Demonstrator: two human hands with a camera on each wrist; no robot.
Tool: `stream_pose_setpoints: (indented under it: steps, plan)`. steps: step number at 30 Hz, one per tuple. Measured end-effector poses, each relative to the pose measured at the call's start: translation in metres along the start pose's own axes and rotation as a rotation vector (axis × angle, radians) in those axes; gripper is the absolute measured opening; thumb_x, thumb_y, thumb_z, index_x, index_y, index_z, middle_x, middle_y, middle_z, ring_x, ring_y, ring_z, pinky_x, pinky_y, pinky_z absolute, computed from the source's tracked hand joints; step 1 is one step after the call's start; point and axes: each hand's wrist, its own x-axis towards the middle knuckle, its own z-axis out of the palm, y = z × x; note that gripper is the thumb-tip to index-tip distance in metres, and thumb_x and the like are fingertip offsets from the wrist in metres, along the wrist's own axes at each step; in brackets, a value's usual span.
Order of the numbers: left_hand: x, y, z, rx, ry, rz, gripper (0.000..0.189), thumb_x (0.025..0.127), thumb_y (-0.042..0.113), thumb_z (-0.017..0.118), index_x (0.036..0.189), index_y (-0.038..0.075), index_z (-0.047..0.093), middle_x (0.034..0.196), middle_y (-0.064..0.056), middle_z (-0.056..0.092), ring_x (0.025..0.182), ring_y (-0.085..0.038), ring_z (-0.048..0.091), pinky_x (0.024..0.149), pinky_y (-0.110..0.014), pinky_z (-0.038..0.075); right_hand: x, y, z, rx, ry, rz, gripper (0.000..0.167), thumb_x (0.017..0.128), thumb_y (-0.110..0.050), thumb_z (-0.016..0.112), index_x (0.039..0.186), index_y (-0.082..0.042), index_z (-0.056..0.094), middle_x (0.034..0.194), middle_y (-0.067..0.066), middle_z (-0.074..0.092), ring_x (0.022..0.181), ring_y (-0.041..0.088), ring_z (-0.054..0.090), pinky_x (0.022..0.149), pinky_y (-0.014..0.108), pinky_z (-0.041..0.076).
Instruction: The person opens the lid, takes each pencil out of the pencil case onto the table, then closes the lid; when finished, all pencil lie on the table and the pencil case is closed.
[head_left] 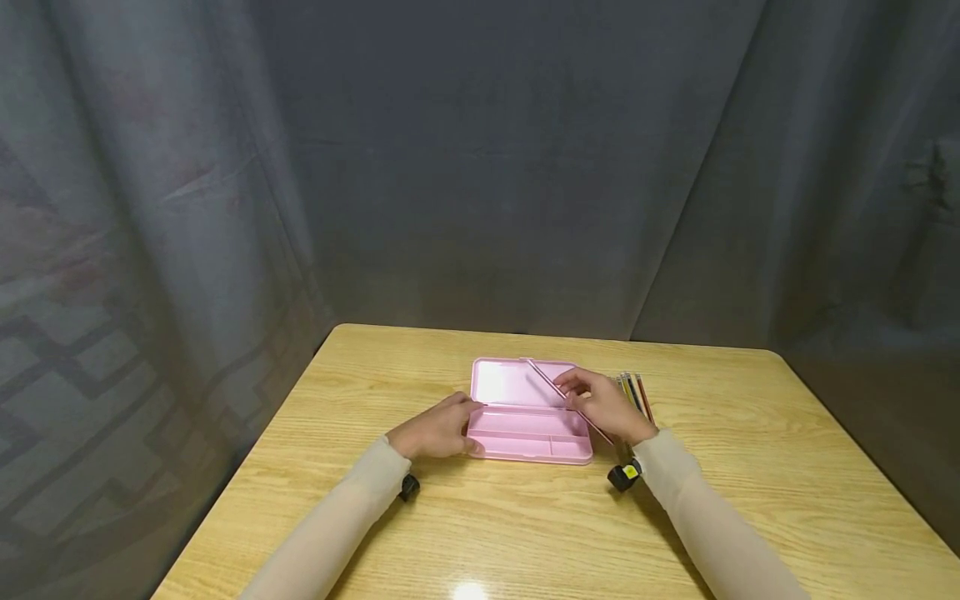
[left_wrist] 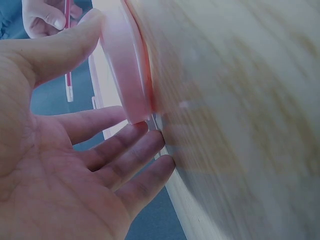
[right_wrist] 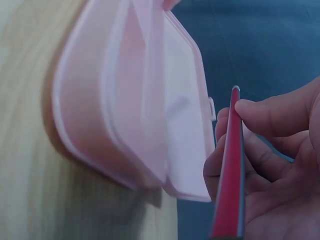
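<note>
A pink pencil case point(head_left: 525, 457) lies on the table with its lid point(head_left: 498, 383) tipped back, showing a long compartment and smaller ones in front. My left hand point(head_left: 442, 427) holds the case's left end, its thumb at the front corner and its fingers at the back corner. My right hand point(head_left: 603, 408) pinches a slim red pencil point(right_wrist: 230, 165) between thumb and fingers. In the head view the pencil slants over the right part of the case, its far end overlapping the lid. Both main compartments show bare pink inside.
Several pencils point(head_left: 641, 396) of different colours lie on the wooden table point(head_left: 750, 467) right behind my right hand, which partly covers them. Grey curtains point(head_left: 480, 167) hang behind the table and along its sides.
</note>
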Motion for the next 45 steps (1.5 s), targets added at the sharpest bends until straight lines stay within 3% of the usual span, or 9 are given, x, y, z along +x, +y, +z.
stream_pose_setpoints:
  steps: [9,16,26,34,39,45]
  plan:
    - [0.0,0.0,0.0,-0.009,-0.003,-0.005,0.075,0.086,0.038,0.08,0.149,0.008,0.051,0.137,-0.005,0.054,0.123,-0.018,0.052,0.109,-0.042,0.046,-0.008,0.012,-0.026,-0.064,0.098,0.033,0.028,0.095,-0.001,0.061,0.12,-0.011,0.069,0.107,0.012,0.073,0.097,0.024,0.066,0.074,0.027,0.052]
    - [-0.001,0.001,0.001,-0.015,-0.004,-0.006,0.074,0.087,0.037,0.08,0.149,0.009,0.05,0.139,-0.006,0.053,0.127,-0.02,0.051,0.111,-0.043,0.045,-0.014,0.025,-0.046,-0.053,0.157,0.069,0.029,0.096,-0.002,0.061,0.124,-0.009,0.066,0.107,0.017,0.07,0.087,0.013,0.062,0.067,0.023,0.053]
    - [-0.002,0.0,0.002,-0.012,0.002,0.003,0.073,0.087,0.035,0.08,0.148,0.009,0.051,0.138,-0.006,0.054,0.125,-0.019,0.051,0.11,-0.043,0.045,-0.031,0.031,-0.079,-0.065,0.222,0.118,0.034,0.098,-0.007,0.064,0.132,-0.006,0.061,0.114,0.019,0.069,0.09,0.002,0.061,0.07,0.025,0.056]
    - [-0.001,0.001,0.0,-0.008,0.004,0.0,0.074,0.087,0.035,0.08,0.149,0.009,0.05,0.139,-0.008,0.054,0.127,-0.02,0.051,0.111,-0.043,0.045,-0.047,0.042,-0.098,-0.066,0.258,0.175,0.038,0.098,-0.008,0.063,0.136,-0.003,0.058,0.114,0.021,0.066,0.08,-0.005,0.06,0.069,0.026,0.058]
    - [-0.001,0.002,-0.001,-0.01,0.0,-0.014,0.076,0.087,0.036,0.079,0.15,0.008,0.048,0.142,-0.009,0.053,0.128,-0.021,0.05,0.112,-0.044,0.045,-0.05,0.055,-0.106,-0.107,0.221,0.213,0.042,0.098,-0.007,0.061,0.139,-0.001,0.054,0.113,0.023,0.067,0.082,0.003,0.062,0.068,0.026,0.057]
    - [-0.001,0.002,0.001,-0.01,-0.008,-0.008,0.076,0.087,0.036,0.079,0.15,0.008,0.048,0.14,-0.007,0.053,0.127,-0.02,0.051,0.112,-0.043,0.045,-0.051,0.076,-0.105,-0.196,0.087,0.303,0.047,0.094,-0.008,0.059,0.139,0.004,0.051,0.109,0.024,0.068,0.077,0.014,0.064,0.064,0.029,0.051]
